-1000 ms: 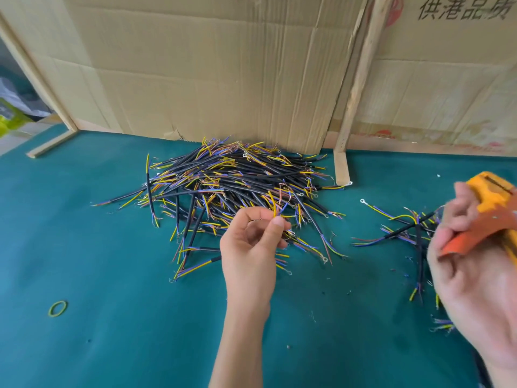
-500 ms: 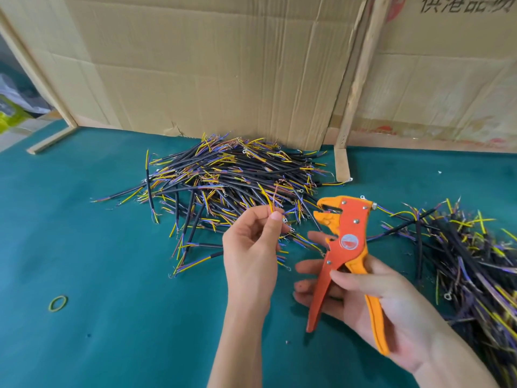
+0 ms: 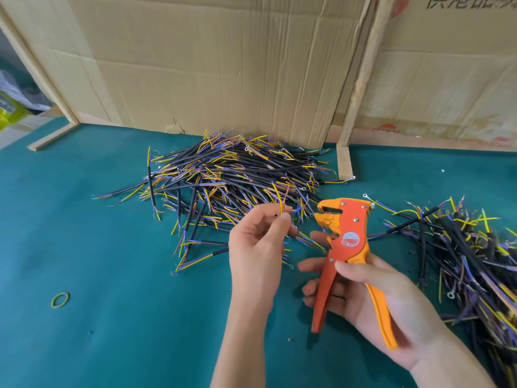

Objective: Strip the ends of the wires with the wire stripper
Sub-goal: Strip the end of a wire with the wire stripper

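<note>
Both forearms reach up from the lower edge of the view, bare to the wrist. The left hand is raised with its back toward the camera, thumb and forefinger pinched together at the top, the other fingers loosely curled beneath. Just to its right, the right hand lies palm up, its fingers curled and its thumb pressed across them, wrist angled toward the lower right corner.
</note>
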Available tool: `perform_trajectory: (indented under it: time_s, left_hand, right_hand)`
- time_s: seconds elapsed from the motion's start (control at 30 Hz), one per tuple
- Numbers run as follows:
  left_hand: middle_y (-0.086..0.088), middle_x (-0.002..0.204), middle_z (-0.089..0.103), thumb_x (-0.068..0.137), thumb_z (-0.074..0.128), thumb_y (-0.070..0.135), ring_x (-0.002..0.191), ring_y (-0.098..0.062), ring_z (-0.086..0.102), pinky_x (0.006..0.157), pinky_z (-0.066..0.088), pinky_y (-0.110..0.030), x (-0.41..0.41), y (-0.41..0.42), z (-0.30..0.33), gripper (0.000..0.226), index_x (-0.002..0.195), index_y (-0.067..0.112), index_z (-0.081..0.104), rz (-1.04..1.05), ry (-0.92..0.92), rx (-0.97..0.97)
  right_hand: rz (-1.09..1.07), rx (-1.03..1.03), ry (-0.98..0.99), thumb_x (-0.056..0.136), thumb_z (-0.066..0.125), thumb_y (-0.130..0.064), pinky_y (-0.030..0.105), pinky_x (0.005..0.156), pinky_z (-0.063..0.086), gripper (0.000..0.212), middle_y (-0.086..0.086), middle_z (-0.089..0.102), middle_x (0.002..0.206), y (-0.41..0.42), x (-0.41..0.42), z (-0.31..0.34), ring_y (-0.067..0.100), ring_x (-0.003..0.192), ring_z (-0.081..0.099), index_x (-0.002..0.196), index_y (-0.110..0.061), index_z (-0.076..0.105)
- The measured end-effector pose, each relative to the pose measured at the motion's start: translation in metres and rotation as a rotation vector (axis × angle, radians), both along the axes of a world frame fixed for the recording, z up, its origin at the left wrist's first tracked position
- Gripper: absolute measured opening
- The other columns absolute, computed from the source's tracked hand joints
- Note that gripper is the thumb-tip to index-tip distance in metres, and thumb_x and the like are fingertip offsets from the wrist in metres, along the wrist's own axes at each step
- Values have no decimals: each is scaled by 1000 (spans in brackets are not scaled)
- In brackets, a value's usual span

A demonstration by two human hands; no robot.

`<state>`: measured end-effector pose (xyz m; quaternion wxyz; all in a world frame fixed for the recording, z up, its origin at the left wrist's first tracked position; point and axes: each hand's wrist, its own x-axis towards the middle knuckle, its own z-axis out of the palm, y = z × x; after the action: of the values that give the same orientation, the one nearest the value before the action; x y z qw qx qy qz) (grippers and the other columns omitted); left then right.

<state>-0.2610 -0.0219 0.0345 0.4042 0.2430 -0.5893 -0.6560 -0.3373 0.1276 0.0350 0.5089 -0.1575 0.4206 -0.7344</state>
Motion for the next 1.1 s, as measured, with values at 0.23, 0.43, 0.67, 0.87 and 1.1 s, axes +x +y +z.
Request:
perform_trajectory:
  time_s: [0.23,0.43,0.67,0.87,1.1]
  left_hand:
    - [4,62,53,100,60,10,60,-9,44,56,36,-24,-2,4,0,26,76,15,68,74,-96,-168]
    - [12,61,48,101,55,8,57,-7,41,57,32,-18,-2,7,0,20,84,13,64,128,-196,-404]
    - [6,74,58,101,51,11,68,-14,48,63,38,-27,0,5,-2,18,86,12,62,201,-224,-533]
    - [8,74,56,98,49,16,71,-16,48,64,39,-31,-1,5,-3,18,84,14,61,228,-239,-606]
    - [14,72,52,98,50,14,70,-13,46,63,39,-30,0,3,-2,18,84,14,61,241,-229,-611]
  right_hand:
    - [-5,-28,-49,81,77,-12,53,84,58,49,40,61,126,5,-6,3,50,98,68,129,-4,65]
    - [75,36,-14,73,89,-23,54,78,58,64,41,63,119,5,-6,5,48,88,68,128,-2,65]
    - [164,34,96,81,79,-13,48,73,55,51,29,64,94,11,-4,10,39,76,63,129,-2,63]
    - [149,42,66,84,76,-22,47,64,54,50,23,58,80,6,1,11,36,65,58,127,-1,63]
    - [119,77,70,83,76,-32,40,54,49,48,17,51,69,5,3,11,30,53,50,118,0,67]
